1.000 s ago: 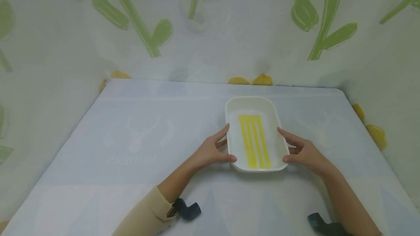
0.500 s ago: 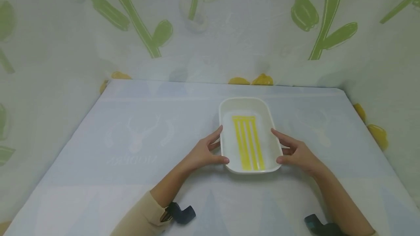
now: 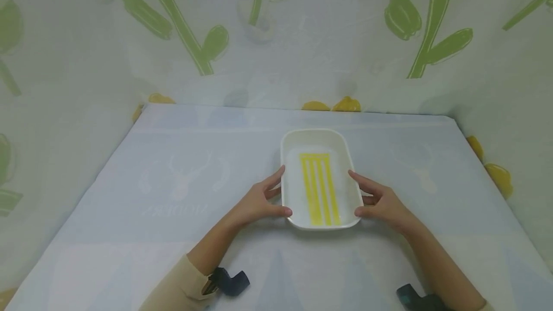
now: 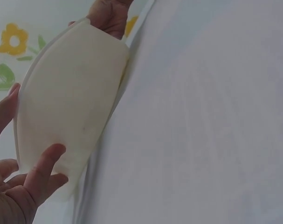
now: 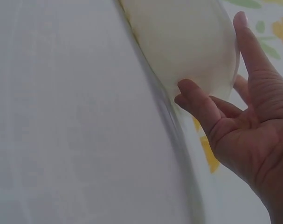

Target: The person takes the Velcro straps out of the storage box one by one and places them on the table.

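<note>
A white rectangular tray point(image 3: 345, 157) with rounded corners is between my two hands in the head view, with yellow stripes point(image 3: 319, 188) on its floor. My left hand point(image 3: 261, 200) grips its left side, thumb near the front corner and fingers along the outer wall. On the opposite side, my right hand point(image 3: 384, 203) holds it in the same manner. The left wrist view shows the tray's outer wall point(image 4: 71, 88) with fingertips against it. Fingers of the right hand point(image 5: 253, 107) also touch the wall in the right wrist view. Whether the tray's base touches the table cannot be told.
A pale cloth with faint deer prints covers the table point(image 3: 181, 224). Behind it and at both sides hangs a light curtain point(image 3: 311, 37) with green leaves and yellow flowers. Dark wrist-worn devices point(image 3: 231, 282) sit on both forearms.
Both hands have moved left together, carrying the tray with them by a short distance. Their hold on its sides looks the same.
</note>
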The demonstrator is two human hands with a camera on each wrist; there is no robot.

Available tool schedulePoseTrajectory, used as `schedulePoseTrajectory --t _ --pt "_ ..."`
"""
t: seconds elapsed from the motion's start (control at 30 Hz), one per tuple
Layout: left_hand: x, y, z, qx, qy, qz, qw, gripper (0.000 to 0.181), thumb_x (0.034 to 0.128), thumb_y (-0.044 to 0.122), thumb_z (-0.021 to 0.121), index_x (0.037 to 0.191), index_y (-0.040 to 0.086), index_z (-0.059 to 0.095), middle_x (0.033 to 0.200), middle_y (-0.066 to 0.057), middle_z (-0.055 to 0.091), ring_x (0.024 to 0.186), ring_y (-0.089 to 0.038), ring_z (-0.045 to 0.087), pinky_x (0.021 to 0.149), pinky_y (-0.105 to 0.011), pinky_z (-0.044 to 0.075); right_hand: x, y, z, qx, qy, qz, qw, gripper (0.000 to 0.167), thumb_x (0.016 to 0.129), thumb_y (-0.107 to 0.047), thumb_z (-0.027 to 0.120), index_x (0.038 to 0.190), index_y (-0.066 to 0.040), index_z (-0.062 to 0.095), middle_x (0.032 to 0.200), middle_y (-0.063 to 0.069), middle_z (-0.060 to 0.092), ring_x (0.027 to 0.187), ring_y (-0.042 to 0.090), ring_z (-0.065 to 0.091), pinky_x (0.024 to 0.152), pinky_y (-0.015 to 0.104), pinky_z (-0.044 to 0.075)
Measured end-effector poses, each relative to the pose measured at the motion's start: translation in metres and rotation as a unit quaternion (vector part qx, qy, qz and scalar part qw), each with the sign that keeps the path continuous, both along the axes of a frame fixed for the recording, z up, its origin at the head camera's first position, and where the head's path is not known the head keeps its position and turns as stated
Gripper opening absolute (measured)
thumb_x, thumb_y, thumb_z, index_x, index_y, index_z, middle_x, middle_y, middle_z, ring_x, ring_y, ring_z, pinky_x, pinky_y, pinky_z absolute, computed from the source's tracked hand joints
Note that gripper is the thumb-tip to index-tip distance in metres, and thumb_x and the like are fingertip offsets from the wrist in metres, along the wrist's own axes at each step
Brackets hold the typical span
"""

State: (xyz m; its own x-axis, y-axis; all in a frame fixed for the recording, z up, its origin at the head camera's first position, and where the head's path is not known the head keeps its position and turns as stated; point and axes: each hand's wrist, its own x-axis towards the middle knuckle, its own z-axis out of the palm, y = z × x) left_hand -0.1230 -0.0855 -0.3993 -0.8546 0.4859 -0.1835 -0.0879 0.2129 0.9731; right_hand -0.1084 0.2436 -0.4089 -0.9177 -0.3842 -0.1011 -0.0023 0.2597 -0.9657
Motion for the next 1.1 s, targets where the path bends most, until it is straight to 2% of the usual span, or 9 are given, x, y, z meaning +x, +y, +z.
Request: schedulePoseTrajectory --t 0.27,0.33,0.4,0.53,0.73,0.9,1.03,1.1 --pt "-0.001 -0.009 0.001 -0.006 0.001 0.003 1.0000 0.103 0.0694 0.013 0.084 0.151 0.020 0.022 0.157 -0.001 0.022 0.135 -0.027 0.039 0.099 -0.041 0.044 0.001 -0.007 -0.011 -0.025 0.048 -0.013 0.9984 0.082 0.076 0.000 0.075 0.147 -0.011 0.034 0.147 0.026 0.033 0.107 0.001 0.059 0.084 0.021 0.051" --pt "-0.001 -0.010 0.002 -0.009 0.003 0.002 1.0000 0.102 0.0698 0.012 0.084 0.151 0.019 0.022 0.157 0.000 0.022 0.135 -0.028 0.039 0.100 -0.042 0.043 0.001 -0.009 -0.014 -0.036 0.064 -0.015 0.9972 0.081 0.076 0.000 0.075 0.146 -0.011 0.035 0.147 0.018 0.038 0.109 -0.001 0.057 0.087 0.018 0.048" --pt "-0.001 -0.010 0.003 -0.012 0.004 0.002 0.9999 0.102 0.0700 0.011 0.084 0.151 0.018 0.022 0.157 0.000 0.022 0.135 -0.029 0.039 0.100 -0.043 0.043 0.001 -0.010 -0.017 -0.051 0.075 -0.013 0.9958 0.081 0.076 -0.003 0.076 0.146 -0.012 0.036 0.146 0.004 0.042 0.112 -0.002 0.054 0.090 0.016 0.045" --pt "-0.001 -0.011 0.003 -0.017 0.006 0.004 0.9998 0.103 0.0689 0.012 0.084 0.151 0.018 0.023 0.156 -0.001 0.024 0.134 -0.029 0.040 0.100 -0.043 0.042 0.002 -0.011 -0.022 -0.095 0.084 0.004 0.9919 0.082 0.077 -0.013 0.078 0.147 -0.011 0.035 0.139 -0.017 0.045 0.115 -0.001 0.052 0.086 0.020 0.049" --pt "0.000 -0.014 0.005 -0.024 0.018 0.004 0.9995 0.103 0.0682 0.014 0.085 0.151 0.015 0.024 0.155 -0.005 0.025 0.132 -0.032 0.042 0.099 -0.045 0.043 0.004 -0.013 -0.026 -0.119 0.081 0.017 0.9894 0.083 0.078 -0.021 0.078 0.147 -0.012 0.033 0.136 -0.014 0.049 0.113 0.004 0.054 0.079 0.026 0.054" --pt "-0.003 -0.017 0.009 -0.031 0.009 -0.007 0.9994 0.100 0.0703 0.014 0.084 0.151 0.014 0.025 0.155 -0.005 0.026 0.132 -0.031 0.043 0.095 -0.042 0.047 0.005 -0.014 -0.026 -0.126 0.070 0.020 0.9894 0.084 0.079 -0.024 0.077 0.148 -0.013 0.031 0.136 -0.011 0.048 0.115 0.005 0.053 0.077 0.028 0.055" --pt "-0.008 -0.022 0.018 -0.040 0.007 -0.017 0.9990 0.096 0.0714 0.014 0.083 0.150 0.013 0.027 0.152 -0.008 0.032 0.132 -0.029 0.044 0.091 -0.039 0.050 0.005 -0.014 -0.026 -0.126 0.066 0.019 0.9897 0.084 0.079 -0.022 0.077 0.148 -0.014 0.032 0.134 -0.009 0.049 0.115 0.004 0.053 0.077 0.028 0.055" --pt "-0.012 -0.024 0.023 -0.056 0.024 -0.014 0.9980 0.094 0.0719 0.015 0.083 0.149 0.012 0.029 0.150 -0.010 0.036 0.132 -0.028 0.043 0.094 -0.041 0.048 0.005 -0.014 -0.025 -0.125 0.068 0.018 0.9896 0.084 0.079 -0.020 0.078 0.148 -0.013 0.031 0.134 -0.008 0.050 0.115 0.005 0.054 0.077 0.028 0.056"
